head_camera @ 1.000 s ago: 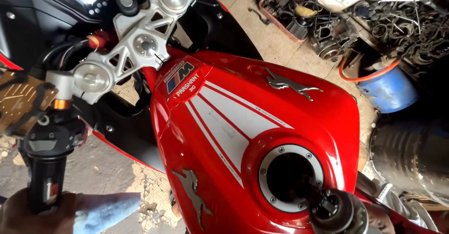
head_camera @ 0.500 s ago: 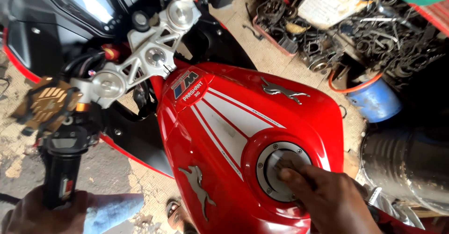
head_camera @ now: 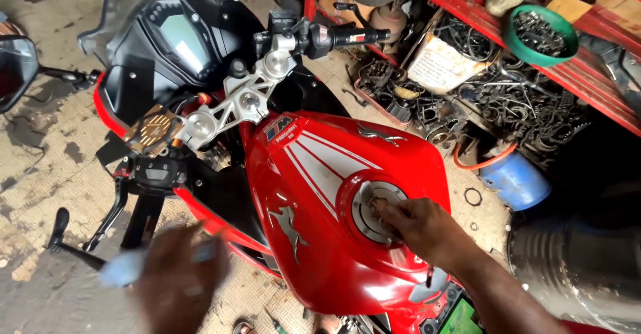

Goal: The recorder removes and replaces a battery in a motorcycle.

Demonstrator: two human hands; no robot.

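The right hand (head_camera: 420, 227) is laid on the round silver fuel cap (head_camera: 375, 208), which is seated in the top of the red fuel tank (head_camera: 334, 194); the fingertips (head_camera: 382, 207) are pressed onto the cap's face and nothing is gripped in the palm. The left hand (head_camera: 177, 274) is seen low and to the left of the tank, blurred, with a pale blue cloth (head_camera: 127, 267) bunched under its fingers; how tightly the cloth is held cannot be told. Just beyond the left hand, the black handlebar grip (head_camera: 143, 220) and clutch lever (head_camera: 107, 220) are found. Ahead of both hands, the silver triple clamp (head_camera: 237, 103) and the dark instrument panel (head_camera: 177, 40) are seen. Beyond the right hand, a blue drum (head_camera: 517, 180) is set on the floor, and past it red shelving (head_camera: 534, 60) is loaded with metal parts and a green bowl (head_camera: 541, 33).
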